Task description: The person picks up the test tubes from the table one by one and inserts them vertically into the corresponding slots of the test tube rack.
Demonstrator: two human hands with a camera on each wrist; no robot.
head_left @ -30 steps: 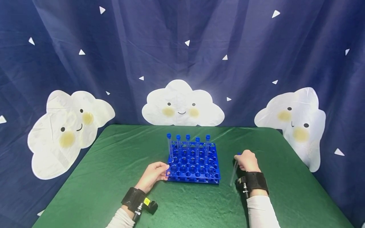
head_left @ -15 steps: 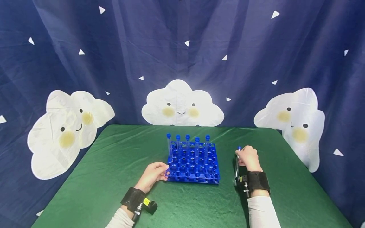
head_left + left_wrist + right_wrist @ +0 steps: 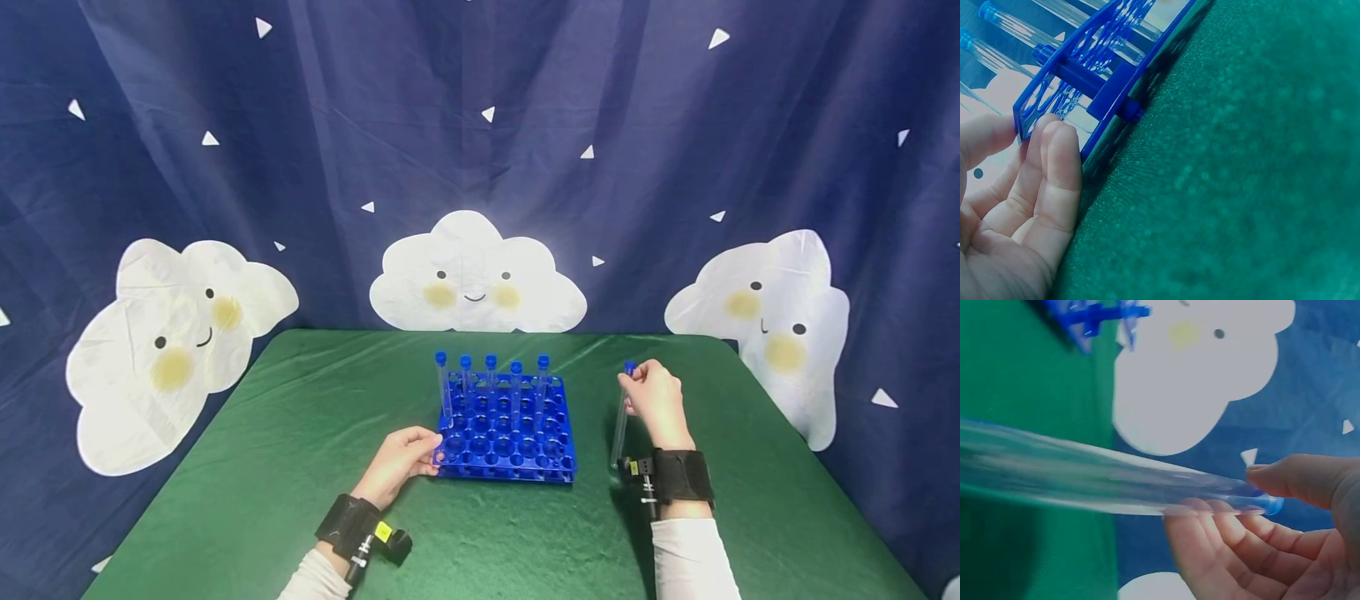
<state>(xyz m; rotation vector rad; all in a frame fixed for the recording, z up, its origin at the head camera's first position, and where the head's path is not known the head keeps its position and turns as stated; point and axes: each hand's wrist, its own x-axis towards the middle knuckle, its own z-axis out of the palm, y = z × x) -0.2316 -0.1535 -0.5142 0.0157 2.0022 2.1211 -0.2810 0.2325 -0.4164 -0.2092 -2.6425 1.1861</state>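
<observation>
Test tube (image 3: 621, 417) held upright beside blue rack (image 3: 506, 433)
Right hand (image 3: 654, 396) pinches its capped top; left hand's (image 3: 397, 461) straight fingers touch the rack's corner.

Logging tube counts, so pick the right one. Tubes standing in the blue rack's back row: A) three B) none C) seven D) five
D: five blue-capped tubes stand in the rack's back row, while the right hand holds a sixth tube beside the rack.
</observation>
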